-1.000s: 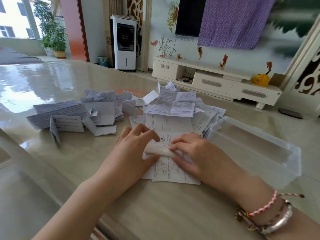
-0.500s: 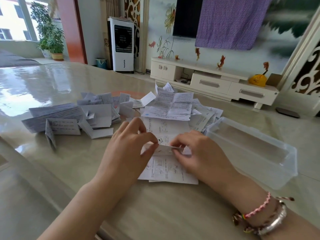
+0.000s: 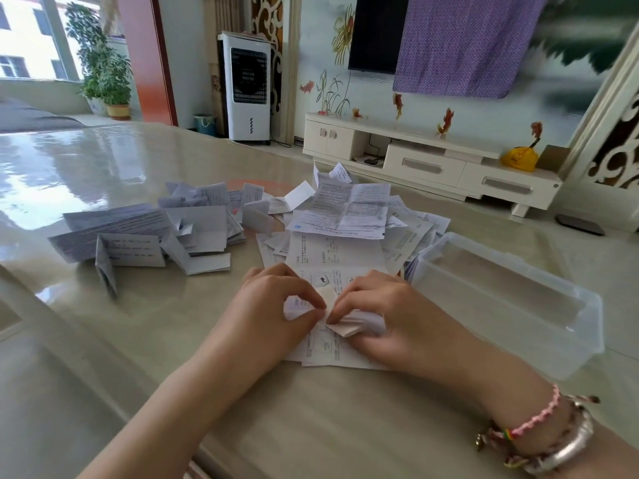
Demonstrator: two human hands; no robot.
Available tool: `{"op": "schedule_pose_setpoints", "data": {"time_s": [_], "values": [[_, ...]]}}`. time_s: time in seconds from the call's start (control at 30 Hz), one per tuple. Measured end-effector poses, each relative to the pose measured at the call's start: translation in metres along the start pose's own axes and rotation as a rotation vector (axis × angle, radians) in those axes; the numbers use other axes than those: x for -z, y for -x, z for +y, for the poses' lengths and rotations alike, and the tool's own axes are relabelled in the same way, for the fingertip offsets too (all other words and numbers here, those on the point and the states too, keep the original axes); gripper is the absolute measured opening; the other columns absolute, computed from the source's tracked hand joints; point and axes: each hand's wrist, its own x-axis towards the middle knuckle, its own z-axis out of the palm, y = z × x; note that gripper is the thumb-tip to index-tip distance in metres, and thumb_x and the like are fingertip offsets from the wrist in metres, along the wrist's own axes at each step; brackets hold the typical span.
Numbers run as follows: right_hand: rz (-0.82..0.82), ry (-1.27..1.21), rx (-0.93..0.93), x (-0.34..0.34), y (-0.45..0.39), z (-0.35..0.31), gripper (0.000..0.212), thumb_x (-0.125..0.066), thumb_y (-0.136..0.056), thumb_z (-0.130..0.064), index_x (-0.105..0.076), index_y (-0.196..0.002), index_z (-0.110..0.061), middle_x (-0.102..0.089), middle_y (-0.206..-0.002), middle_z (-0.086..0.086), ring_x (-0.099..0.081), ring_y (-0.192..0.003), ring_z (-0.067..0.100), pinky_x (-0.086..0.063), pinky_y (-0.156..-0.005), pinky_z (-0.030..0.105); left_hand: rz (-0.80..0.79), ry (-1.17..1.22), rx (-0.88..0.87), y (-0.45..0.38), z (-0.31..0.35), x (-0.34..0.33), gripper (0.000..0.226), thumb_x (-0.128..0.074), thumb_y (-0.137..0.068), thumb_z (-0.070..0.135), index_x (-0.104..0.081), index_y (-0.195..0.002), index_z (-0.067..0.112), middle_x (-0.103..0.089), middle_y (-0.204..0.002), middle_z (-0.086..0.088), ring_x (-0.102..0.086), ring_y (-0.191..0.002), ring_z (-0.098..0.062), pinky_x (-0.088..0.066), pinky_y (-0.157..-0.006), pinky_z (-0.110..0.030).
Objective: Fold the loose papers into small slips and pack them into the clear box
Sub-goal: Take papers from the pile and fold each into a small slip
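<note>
A small folded white slip (image 3: 349, 323) is held just above the printed sheets (image 3: 332, 271) in front of me. My left hand (image 3: 273, 312) pinches its left end between thumb and forefinger. My right hand (image 3: 397, 316) grips its right part with curled fingers. The clear box (image 3: 511, 326) stands to the right of my right hand, open on top, and looks empty. A heap of unfolded printed papers (image 3: 352, 212) lies behind my hands.
Several folded paper pieces (image 3: 145, 236) lie spread over the glossy beige table (image 3: 311, 409) to the left. The table's left edge runs diagonally at the lower left. A TV cabinet (image 3: 432, 164) and a white air cooler (image 3: 247, 88) stand beyond the table.
The long folded strip that lay pressed on the sheets has been lifted and folded shorter. Both hands moved closer together and now pinch it as a small thick slip.
</note>
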Motion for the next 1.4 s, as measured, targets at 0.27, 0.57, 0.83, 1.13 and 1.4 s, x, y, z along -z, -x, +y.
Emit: {"op": "schedule_pose_setpoints", "data": {"time_s": [0.27, 0.57, 0.83, 1.13, 1.4], "values": [[0.086, -0.423, -0.269, -0.001, -0.01, 0.004, 0.01, -0.075, -0.081, -0.027, -0.07, -0.089, -0.024, -0.066, -0.08, -0.015, -0.056, -0.07, -0.005, -0.039, -0.064, 0.009, -0.048, -0.058, 0.09, 0.002, 0.004, 0.002, 0.019, -0.072, -0.077, 0.045, -0.058, -0.09, 0.043, -0.044, -0.097, 0.023, -0.042, -0.096, -0.008, -0.037, -0.084, -0.023], [0.089, -0.212, -0.382, -0.018, -0.023, 0.004, 0.024, -0.068, -0.085, -0.038, -0.053, -0.101, -0.029, -0.053, -0.08, -0.01, -0.048, -0.077, 0.002, -0.042, -0.073, 0.023, 0.009, 0.001, 0.156, 0.002, 0.003, 0.002, 0.021, -0.066, -0.086, 0.034, -0.055, -0.104, 0.034, -0.044, -0.104, 0.016, -0.045, -0.101, -0.012, -0.038, -0.089, -0.023], [0.095, -0.141, -0.296, -0.02, -0.02, 0.005, 0.02, -0.065, -0.085, -0.04, -0.056, -0.1, -0.031, -0.049, -0.083, -0.014, -0.043, -0.084, -0.002, -0.032, -0.071, 0.011, 0.068, -0.104, 0.021, 0.005, 0.003, -0.004, 0.018, -0.063, -0.087, 0.038, -0.056, -0.103, 0.041, -0.037, -0.096, 0.023, -0.036, -0.101, -0.009, -0.033, -0.084, -0.024], [0.086, -0.055, -0.285, -0.018, -0.01, 0.002, 0.033, -0.059, -0.085, -0.05, -0.046, -0.11, -0.033, -0.046, -0.099, -0.016, -0.04, -0.098, 0.004, -0.035, -0.085, 0.018, 0.137, -0.227, -0.007, 0.01, 0.006, -0.006, 0.026, -0.055, -0.088, 0.049, -0.064, -0.11, 0.039, -0.046, -0.101, 0.024, -0.033, -0.093, -0.006, -0.029, -0.08, -0.022], [0.077, -0.03, -0.3, -0.02, -0.012, 0.004, 0.037, -0.057, -0.084, -0.056, -0.052, -0.114, -0.035, -0.038, -0.096, -0.022, -0.034, -0.097, -0.003, -0.031, -0.083, 0.008, 0.095, -0.281, 0.057, 0.009, 0.008, -0.005, 0.035, -0.051, -0.086, 0.059, -0.061, -0.114, 0.042, -0.046, -0.108, 0.025, -0.028, -0.095, -0.006, -0.032, -0.088, -0.024]]}}
